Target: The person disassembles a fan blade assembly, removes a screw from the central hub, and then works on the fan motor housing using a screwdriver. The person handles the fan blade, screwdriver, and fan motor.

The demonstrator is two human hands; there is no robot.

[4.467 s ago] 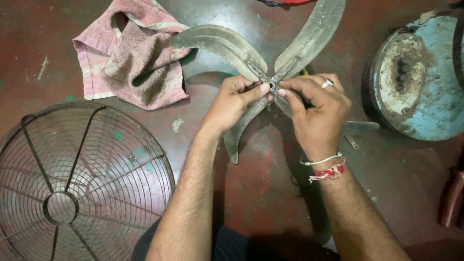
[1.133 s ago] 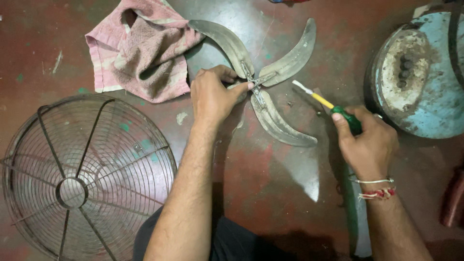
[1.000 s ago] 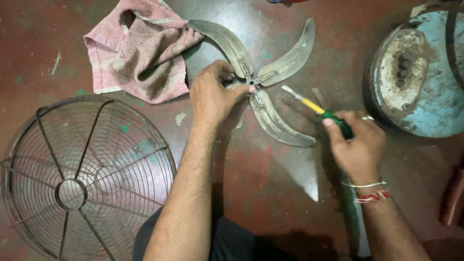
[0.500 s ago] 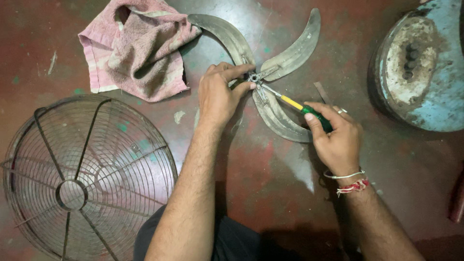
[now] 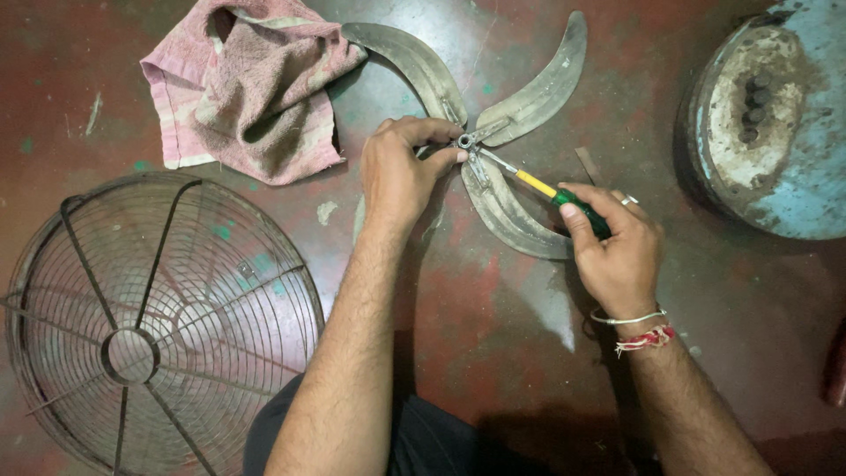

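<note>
A grimy metal fan blade set [image 5: 520,97] with curved blades lies on the red floor. My left hand [image 5: 401,167] grips it at the central hub [image 5: 465,141], thumb and fingers around the hub. My right hand [image 5: 617,247] holds a screwdriver [image 5: 551,191] with a green and yellow handle. Its thin shaft points up-left and its tip sits at the hub, right beside my left fingertips.
A pink towel [image 5: 247,88] lies crumpled at the upper left, touching one blade. A round wire fan guard [image 5: 150,317] rests at the lower left. A blue, rusty fan motor housing [image 5: 775,123] stands at the upper right. A dark red object [image 5: 835,370] shows at the right edge.
My right hand picked up the screwdriver and moved it left until its tip reached the hub. My left hand stayed on the hub. Earlier both hands worked at the hub without a tool.
</note>
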